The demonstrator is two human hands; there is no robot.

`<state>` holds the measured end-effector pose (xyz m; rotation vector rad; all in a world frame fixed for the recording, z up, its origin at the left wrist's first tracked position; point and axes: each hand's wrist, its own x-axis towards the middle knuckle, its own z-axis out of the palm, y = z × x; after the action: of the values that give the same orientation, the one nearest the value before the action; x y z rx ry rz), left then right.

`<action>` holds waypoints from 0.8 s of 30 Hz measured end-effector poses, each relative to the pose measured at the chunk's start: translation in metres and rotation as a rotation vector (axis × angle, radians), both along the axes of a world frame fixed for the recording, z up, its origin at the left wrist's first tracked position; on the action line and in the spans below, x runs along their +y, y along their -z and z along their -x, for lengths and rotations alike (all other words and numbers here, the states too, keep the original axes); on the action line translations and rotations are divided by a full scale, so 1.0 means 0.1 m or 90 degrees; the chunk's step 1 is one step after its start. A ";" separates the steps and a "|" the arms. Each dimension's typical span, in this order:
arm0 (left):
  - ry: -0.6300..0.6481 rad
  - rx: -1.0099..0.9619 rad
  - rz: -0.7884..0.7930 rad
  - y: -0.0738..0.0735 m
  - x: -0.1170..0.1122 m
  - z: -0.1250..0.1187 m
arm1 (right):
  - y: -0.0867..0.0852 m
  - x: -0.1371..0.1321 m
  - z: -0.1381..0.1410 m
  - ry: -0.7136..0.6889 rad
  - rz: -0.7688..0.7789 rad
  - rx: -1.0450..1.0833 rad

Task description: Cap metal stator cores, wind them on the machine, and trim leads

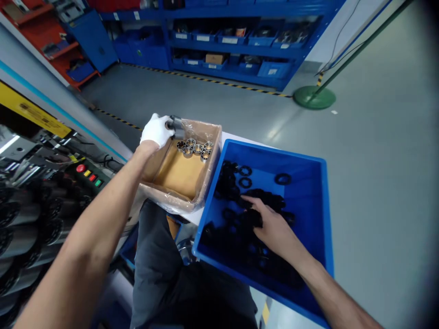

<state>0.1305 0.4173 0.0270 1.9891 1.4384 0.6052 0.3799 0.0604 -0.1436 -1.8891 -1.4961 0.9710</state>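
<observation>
My left hand [156,131], in a white glove, is closed on a grey metal cylindrical part [177,126] at the far left corner of a cardboard box [216,137] lined with clear plastic. Inside that box, several metal bearing-like rings [198,149] stand grouped near the far right side, on brown paper [180,171]. My bare right hand [274,228] reaches into a blue bin [324,205] of loose black rings [245,183]. Its thumb and fingers curve around a black ring [254,218], whose outline blurs into the dark pile.
At left is a machine with a button panel [89,176] and stacked metal cylinders [20,228]. Blue shelving [291,77] with small bins stands across the floor. A green pole base [314,97] is at the far right. My legs [157,256] are below the box.
</observation>
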 end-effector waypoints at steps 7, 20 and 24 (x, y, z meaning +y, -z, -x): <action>0.079 -0.478 0.285 -0.12 -1.69 0.46 | -0.10 -0.04 0.04 0.064 -0.140 0.048; -0.042 -0.707 0.417 1.01 -3.75 1.25 | -1.21 -0.49 1.18 0.002 -0.404 0.154; -0.044 -0.565 0.239 0.82 -3.85 1.21 | -1.40 -0.53 1.60 -0.076 -0.428 0.079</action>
<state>0.0096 0.0319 -0.0553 1.1334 0.9585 0.9957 0.2204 0.0075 -0.0033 -1.2492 -1.6105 0.5190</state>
